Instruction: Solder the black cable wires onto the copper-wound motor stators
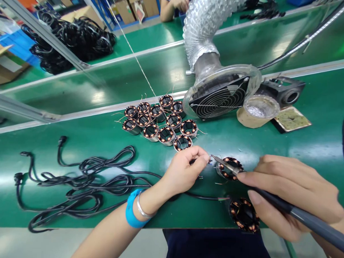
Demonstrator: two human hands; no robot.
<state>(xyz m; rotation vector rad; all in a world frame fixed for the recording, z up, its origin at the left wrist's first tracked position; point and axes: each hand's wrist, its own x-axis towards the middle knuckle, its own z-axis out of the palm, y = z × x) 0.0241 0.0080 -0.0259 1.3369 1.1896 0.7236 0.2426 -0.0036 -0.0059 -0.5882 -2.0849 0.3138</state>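
Observation:
My right hand (294,189) grips a soldering iron (273,198) like a pen, its metal tip pointing left. Close to that tip, my left hand (187,167) pinches the end of a black cable, where thin wires stick out. Just right of the fingertips stands a copper-wound stator (229,168), partly behind the iron. Another stator (244,215) sits nearer the bench edge, below my right hand. Black power cables (102,185) lie coiled on the green bench (84,141) to the left.
Several stators (166,134) stand grouped behind my left hand. A fan (218,100) with a silver duct (205,28), a round tub (255,113) and a sponge tray (291,119) stand at the back. A person's hand (180,2) shows across the bench.

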